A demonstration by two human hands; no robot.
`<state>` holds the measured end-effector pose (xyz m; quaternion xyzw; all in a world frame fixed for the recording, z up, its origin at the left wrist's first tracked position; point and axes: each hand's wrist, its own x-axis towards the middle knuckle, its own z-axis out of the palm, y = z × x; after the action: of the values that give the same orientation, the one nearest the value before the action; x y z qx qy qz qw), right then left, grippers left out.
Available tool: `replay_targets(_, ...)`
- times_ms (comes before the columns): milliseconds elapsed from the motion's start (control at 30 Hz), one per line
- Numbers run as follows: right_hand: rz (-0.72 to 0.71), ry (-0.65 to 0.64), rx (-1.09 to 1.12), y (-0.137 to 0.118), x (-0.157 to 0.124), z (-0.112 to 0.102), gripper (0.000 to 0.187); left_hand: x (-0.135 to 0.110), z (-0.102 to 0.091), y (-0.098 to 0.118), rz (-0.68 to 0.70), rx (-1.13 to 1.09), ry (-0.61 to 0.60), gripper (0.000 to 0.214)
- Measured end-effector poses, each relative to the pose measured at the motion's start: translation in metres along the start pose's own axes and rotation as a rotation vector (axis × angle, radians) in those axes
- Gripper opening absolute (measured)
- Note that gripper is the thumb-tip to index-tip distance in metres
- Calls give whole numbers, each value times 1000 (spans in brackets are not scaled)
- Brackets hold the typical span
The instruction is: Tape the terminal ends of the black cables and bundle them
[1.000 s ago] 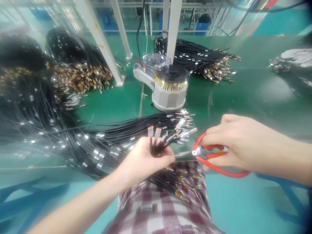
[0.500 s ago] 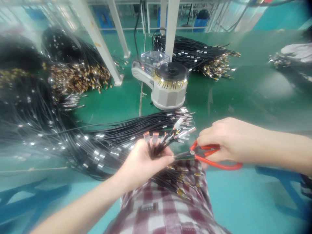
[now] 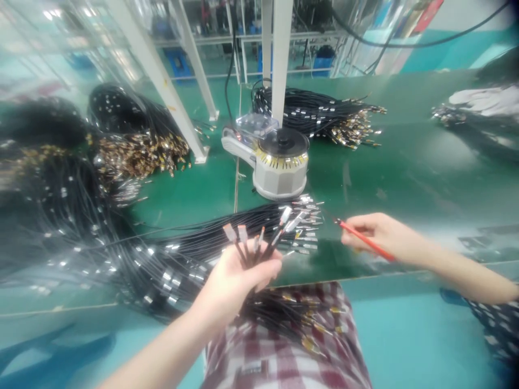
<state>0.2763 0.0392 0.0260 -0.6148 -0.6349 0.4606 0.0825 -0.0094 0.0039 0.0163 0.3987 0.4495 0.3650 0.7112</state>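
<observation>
My left hand (image 3: 239, 278) is closed around a small fan of black cables (image 3: 265, 253), whose silver connectors with orange tips stick up above the thumb. To the right, over the green table, my right hand (image 3: 377, 235) grips red-handled scissors (image 3: 368, 243). Their blades are blurred and stand apart from the cables. Behind my left hand lies a thick bundle of black cables (image 3: 214, 227) with silver ends pointing right. Below it, more cables with yellowish ends (image 3: 312, 324) hang over the checked cloth on my lap.
A white round tape dispenser (image 3: 280, 181) stands mid-table beside a white post (image 3: 279, 65). Behind it lies another cable bundle (image 3: 316, 111). Heaped cables with gold ends (image 3: 138, 154) fill the left. A white cloth (image 3: 482, 102) lies at far right. The green table's (image 3: 389, 270) near edge is at my lap.
My right hand has drawn the scissors away from the held cables, to the right and turned them. My left hand still holds the cables, slightly shifted left. The view has tilted up.
</observation>
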Motion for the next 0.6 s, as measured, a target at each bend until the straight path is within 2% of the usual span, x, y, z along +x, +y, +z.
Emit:
replay_targets(67, 70, 283, -302, 9, -3, -10, 46, 2, 0, 2, 23, -85, 13, 14)
replay_targets(133, 96, 490, -604, 20, -7, -18, 35, 3, 0, 6, 42, -110, 29, 13)
replay_targets(233, 47, 584, -883, 32, -12, -26, 23, 4, -2, 11, 63, -84, 82, 12)
replay_targets(333, -18, 633, -985, 26, -15, -23, 19, 5, -4, 13, 81, -82, 132, 13)
replay_targets(400, -140, 680, -860, 8, -15, -13, 17, 5, -4, 13, 78, -94, 143, 13)
replay_targets(433, -231, 705, -708, -5, -14, -5, 16, 6, -4, 13, 76, -100, 145, 14)
replay_targets(500, -409, 556, -305, -32, -9, 17, 20, 6, -3, 12, 82, -109, 152, 15)
replay_targets(567, -499, 375, 55, -57, 0, 41, 22, 6, -1, 10, 90, -113, 149, 15)
replay_targets(600, -520, 326, 183, -67, 6, 52, 21, 5, 0, 9, 93, -113, 146, 15)
